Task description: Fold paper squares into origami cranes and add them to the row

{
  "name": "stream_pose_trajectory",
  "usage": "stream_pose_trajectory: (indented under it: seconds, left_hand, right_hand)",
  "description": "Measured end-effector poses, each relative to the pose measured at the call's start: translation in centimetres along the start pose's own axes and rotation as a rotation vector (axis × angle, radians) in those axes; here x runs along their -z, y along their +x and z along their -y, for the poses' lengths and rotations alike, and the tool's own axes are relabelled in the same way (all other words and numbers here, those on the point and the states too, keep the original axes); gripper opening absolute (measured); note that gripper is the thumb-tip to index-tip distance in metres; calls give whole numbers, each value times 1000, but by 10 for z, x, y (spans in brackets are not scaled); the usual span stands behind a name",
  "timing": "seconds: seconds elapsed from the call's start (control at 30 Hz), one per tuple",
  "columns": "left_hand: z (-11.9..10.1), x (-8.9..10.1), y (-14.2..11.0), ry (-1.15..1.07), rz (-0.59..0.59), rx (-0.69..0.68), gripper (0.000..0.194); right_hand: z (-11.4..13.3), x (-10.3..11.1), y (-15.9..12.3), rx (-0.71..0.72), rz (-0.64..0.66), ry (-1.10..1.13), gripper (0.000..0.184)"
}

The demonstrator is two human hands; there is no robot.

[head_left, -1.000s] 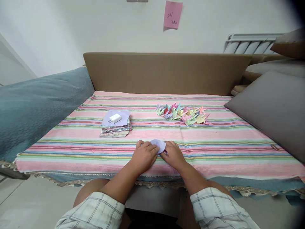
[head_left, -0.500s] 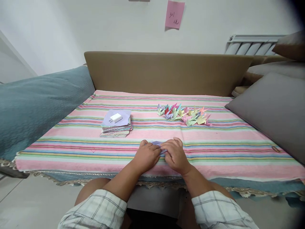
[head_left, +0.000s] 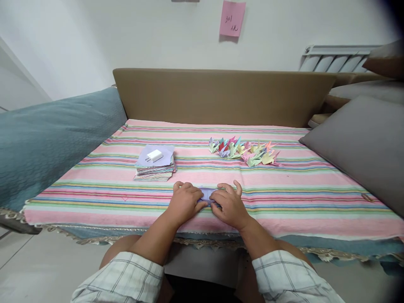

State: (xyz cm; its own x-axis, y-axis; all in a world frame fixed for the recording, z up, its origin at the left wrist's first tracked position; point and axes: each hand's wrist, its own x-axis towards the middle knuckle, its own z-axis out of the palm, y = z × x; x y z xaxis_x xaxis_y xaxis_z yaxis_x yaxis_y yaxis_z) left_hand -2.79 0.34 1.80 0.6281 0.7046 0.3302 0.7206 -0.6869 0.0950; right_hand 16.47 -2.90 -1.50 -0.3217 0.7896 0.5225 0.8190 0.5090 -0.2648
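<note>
A purple sheet of folding paper (head_left: 207,194) lies on the striped cloth in front of me, partly covered by my fingers. My left hand (head_left: 186,201) has its fingertips and thumb closed on the paper's left side. On the right side, my right hand (head_left: 229,205) pinches the paper with thumb and index finger, its other fingers raised. Several folded paper cranes (head_left: 243,151) in many colours stand grouped beyond my right hand. To the far left of my hands is a stack of square paper sheets (head_left: 154,170), purple on top.
A white plug adapter (head_left: 154,155) rests on the paper stack. The striped cloth (head_left: 94,189) covers the sofa seat. A grey cushion (head_left: 362,143) lies at the right, a blue armrest (head_left: 59,134) at the left, and a brown backrest (head_left: 221,97) behind.
My left hand has moved left, away from my right hand, and more of the purple paper shows between them. The cranes and the stack stay in place.
</note>
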Motion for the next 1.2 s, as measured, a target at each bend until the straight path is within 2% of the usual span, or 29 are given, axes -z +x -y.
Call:
stream_pose_trajectory:
  seconds: [0.13, 0.33, 0.53, 0.77, 1.03, 1.2]
  left_hand:
    - [4, 3, -1, -8, -17, 62, 34]
    - [14, 4, -4, -49, 19, 127, 21]
    - [27, -1, -5, -77, 94, 106, 8]
    - [36, -4, -3, -99, 120, 86, 3]
    - [33, -3, -3, -71, 32, 54, 13]
    - [31, -4, -3, -80, 33, 73, 19]
  right_hand:
    - [0, -3, 0, 28, -43, 3, 6]
    - [2, -5, -1, 70, -90, 15, 8]
    - [5, -6, -1, 109, -143, 17, 16]
    - [2, -6, -2, 105, -168, 18, 30]
    - [2, -8, -2, 90, -185, 43, 31]
    - [1, -9, -2, 87, -189, 37, 31]
